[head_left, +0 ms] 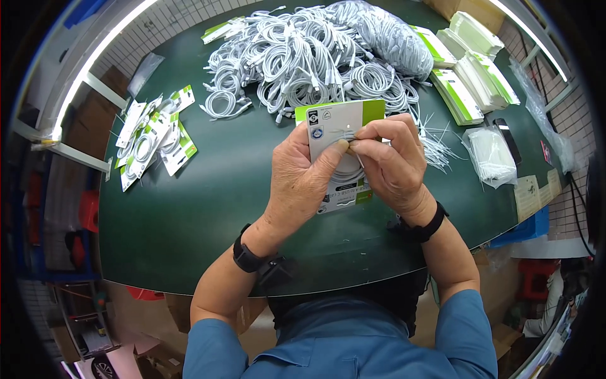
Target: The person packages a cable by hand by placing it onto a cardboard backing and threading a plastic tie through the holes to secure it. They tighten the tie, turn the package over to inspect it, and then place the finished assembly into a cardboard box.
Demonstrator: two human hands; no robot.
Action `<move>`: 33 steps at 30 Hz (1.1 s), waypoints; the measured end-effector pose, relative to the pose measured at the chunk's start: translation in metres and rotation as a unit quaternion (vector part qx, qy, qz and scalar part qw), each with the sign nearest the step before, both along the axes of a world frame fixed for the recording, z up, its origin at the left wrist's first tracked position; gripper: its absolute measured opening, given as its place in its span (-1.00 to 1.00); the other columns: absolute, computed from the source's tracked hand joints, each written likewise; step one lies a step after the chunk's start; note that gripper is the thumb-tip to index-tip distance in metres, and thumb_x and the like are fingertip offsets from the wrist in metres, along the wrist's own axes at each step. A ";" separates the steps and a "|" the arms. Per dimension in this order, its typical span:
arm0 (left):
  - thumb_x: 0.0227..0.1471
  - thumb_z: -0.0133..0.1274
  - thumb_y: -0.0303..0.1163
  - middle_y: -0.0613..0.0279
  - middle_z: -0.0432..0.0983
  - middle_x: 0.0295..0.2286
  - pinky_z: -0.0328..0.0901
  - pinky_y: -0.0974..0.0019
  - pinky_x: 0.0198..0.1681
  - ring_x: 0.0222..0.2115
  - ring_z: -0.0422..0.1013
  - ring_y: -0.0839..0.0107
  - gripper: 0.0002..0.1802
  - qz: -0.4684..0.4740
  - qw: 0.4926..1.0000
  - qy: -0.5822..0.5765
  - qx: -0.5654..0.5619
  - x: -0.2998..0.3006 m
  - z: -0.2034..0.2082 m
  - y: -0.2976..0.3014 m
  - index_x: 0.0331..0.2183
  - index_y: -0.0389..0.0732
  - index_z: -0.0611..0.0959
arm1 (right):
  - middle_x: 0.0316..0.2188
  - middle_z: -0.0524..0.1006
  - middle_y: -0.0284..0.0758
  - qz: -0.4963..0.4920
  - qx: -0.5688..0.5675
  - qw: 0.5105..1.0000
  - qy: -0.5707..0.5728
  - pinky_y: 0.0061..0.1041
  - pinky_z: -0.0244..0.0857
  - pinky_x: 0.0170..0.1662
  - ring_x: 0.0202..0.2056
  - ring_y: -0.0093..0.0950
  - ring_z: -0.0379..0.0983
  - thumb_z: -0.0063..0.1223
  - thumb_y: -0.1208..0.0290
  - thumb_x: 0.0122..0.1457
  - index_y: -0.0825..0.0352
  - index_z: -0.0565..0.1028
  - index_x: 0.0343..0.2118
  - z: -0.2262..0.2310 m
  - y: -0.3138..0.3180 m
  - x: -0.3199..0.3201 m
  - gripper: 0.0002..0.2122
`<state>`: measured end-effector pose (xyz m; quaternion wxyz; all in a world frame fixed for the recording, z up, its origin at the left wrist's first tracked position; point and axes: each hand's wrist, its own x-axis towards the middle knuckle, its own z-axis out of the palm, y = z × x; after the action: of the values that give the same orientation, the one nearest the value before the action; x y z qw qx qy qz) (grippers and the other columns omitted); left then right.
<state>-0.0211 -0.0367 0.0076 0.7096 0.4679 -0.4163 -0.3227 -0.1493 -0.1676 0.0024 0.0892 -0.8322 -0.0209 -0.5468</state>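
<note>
A white and green folded packaging card (pixel 334 119) is held up in front of me, above the dark green table. My left hand (pixel 295 180) grips the card by its left side, the thumb pressed on its face. Against the card lies a coiled white cable (pixel 348 169), partly covered by my fingers. My right hand (pixel 399 161) is closed in a pinch at the top of the coil, beside my left thumb. Thin white strands show at the pinch; they look like a tie, but the fingertips hide most of it.
Beyond my hands lies a large heap of coiled white cables (pixel 284 54) with a clear plastic bag of cables (pixel 385 38). Carded cables (pixel 148 142) lie at the left. Stacked cards (pixel 456 95), loose white ties (pixel 440 148) and a plastic-wrapped bundle (pixel 491 155) sit at the right.
</note>
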 end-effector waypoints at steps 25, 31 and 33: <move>0.27 0.13 -0.53 0.12 0.67 -0.14 0.48 0.38 -0.07 -0.17 0.57 0.51 -0.68 0.019 0.994 0.107 -0.002 -0.004 -0.023 0.006 0.04 -0.38 0.56 | -0.25 0.69 -0.36 0.141 0.101 0.984 0.044 -0.42 0.39 -0.25 -0.37 -0.38 0.56 0.35 0.63 0.04 0.20 0.46 -0.25 -0.016 0.015 -0.016 -0.71; 0.27 0.13 -0.54 0.11 0.66 -0.12 0.48 0.38 -0.06 -0.15 0.57 0.51 -0.67 0.017 0.993 0.116 -0.009 -0.006 -0.025 0.004 0.05 -0.39 0.55 | -0.24 0.66 -0.24 0.166 0.093 0.979 0.079 -0.39 0.40 -0.22 -0.33 -0.35 0.54 0.30 0.56 0.20 0.24 0.41 -0.20 -0.012 0.017 -0.019 -0.76; 0.27 0.13 -0.54 0.11 0.66 -0.12 0.47 0.38 -0.05 -0.14 0.56 0.50 -0.67 0.018 0.994 0.111 -0.006 -0.005 -0.025 0.005 0.05 -0.39 0.55 | -0.24 0.66 -0.24 0.169 0.095 0.978 0.078 -0.39 0.40 -0.22 -0.33 -0.35 0.54 0.30 0.55 0.20 0.24 0.40 -0.20 -0.012 0.017 -0.019 -0.76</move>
<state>-0.0263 -0.0322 -0.0173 0.7598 0.4324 -0.3284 -0.3575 -0.1678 -0.1505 -0.0100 0.2599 -0.8444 -0.1023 -0.4572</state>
